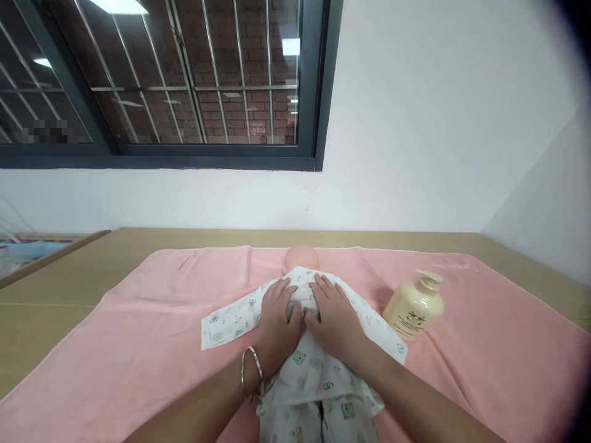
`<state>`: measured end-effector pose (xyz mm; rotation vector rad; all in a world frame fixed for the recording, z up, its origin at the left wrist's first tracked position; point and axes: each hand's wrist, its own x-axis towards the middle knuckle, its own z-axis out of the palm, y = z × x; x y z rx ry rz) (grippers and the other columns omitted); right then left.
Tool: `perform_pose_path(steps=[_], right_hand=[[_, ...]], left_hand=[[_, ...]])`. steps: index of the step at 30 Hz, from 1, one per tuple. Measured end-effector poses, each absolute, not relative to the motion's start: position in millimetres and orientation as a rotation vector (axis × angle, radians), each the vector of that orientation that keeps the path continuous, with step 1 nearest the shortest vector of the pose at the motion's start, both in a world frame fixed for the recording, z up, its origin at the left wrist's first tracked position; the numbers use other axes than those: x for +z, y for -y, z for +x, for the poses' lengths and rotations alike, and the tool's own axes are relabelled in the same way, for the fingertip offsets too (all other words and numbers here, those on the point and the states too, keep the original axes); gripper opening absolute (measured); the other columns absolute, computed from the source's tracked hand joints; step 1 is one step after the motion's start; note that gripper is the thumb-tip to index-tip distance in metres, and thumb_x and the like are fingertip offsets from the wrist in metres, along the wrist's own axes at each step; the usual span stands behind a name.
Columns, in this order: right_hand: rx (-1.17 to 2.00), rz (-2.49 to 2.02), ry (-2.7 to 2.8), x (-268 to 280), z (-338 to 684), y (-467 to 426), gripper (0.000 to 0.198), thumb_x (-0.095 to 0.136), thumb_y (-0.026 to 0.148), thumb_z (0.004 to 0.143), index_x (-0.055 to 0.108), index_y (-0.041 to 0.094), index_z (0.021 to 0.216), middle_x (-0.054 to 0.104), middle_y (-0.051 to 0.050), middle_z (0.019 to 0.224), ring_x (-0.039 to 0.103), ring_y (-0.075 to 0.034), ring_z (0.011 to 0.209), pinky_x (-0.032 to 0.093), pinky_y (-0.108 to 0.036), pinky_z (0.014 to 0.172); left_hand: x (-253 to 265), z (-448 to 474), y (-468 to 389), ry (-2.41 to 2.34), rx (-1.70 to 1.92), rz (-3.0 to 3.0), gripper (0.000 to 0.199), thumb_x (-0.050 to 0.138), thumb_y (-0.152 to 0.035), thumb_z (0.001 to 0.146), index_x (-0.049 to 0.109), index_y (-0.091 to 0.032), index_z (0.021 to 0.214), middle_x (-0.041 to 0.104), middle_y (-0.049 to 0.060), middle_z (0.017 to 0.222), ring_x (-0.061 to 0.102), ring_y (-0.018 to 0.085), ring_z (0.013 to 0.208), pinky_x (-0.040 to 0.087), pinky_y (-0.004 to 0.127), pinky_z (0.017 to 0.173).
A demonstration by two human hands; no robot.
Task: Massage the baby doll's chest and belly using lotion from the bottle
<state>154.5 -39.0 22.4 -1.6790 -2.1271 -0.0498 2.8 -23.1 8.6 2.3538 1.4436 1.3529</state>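
Note:
A baby doll (301, 257) lies on a pink towel, its head pointing away from me. It wears a white printed top (318, 369) with long sleeves spread to both sides, and matching printed trousers (290, 424). My left hand (279, 317) rests flat on the left of the doll's upper body, fingers stretched out, a bangle (252, 372) on its wrist. On the right of the upper body my right hand (336, 320) lies flat, fingers extended. The two thumbs come close together at the middle. Neither hand grips anything.
A cream pump bottle (414, 306) stands slightly tilted on the pink towel (161, 332), right of the doll's sleeve. Beneath the towel is a wooden table (55, 320) against a white wall. A dark-framed barred window (207, 80) is above. Blue items (37, 249) lie beyond the left edge.

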Motion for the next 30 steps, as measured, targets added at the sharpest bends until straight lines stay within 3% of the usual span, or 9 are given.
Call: perform_pose_path(steps=[10,20,25,30], right_hand=[[-0.161,-1.513,2.071,15.4,155.8,40.5,0.052,0.042,0.028,0.088,0.047,0.005,0.135,0.04,-0.013,0.143,0.03,-0.027,0.135,0.026,-0.046,0.113],[-0.346,-1.535,2.086,24.8,148.2,60.0,0.037,0.039,0.025,0.091,0.062,0.007,0.114,0.053,-0.017,0.128,0.045,-0.03,0.122,0.029,-0.047,0.11],[-0.417,-1.622,2.107,28.8,143.1,70.5,0.041,0.04,0.03,0.095,0.058,0.006,0.123,0.05,-0.019,0.132,0.042,-0.032,0.125,0.023,-0.05,0.112],[-0.459,-1.637,2.131,31.1,143.6,72.8,0.044,0.038,0.033,0.097,0.058,0.004,0.123,0.05,-0.021,0.131,0.041,-0.033,0.126,0.017,-0.054,0.114]], left_hand=[[2.8,0.0,20.9,-1.335,1.36,2.416,0.031,0.041,-0.015,0.09,0.059,-0.024,0.113,0.055,0.006,0.131,0.046,0.022,0.126,0.04,0.048,0.106],[3.9,-0.6,23.5,-1.255,1.435,2.44,0.027,0.044,-0.014,0.088,0.061,-0.022,0.108,0.061,0.007,0.121,0.051,0.023,0.12,0.042,0.048,0.104],[3.9,1.0,22.0,-1.417,1.286,2.39,0.037,0.04,-0.015,0.088,0.057,-0.02,0.12,0.055,0.007,0.132,0.046,0.024,0.126,0.037,0.048,0.108],[5.3,2.4,19.1,-1.509,1.085,2.377,0.051,0.037,-0.016,0.087,0.043,-0.016,0.137,0.039,0.01,0.147,0.028,0.027,0.14,0.025,0.052,0.114]])
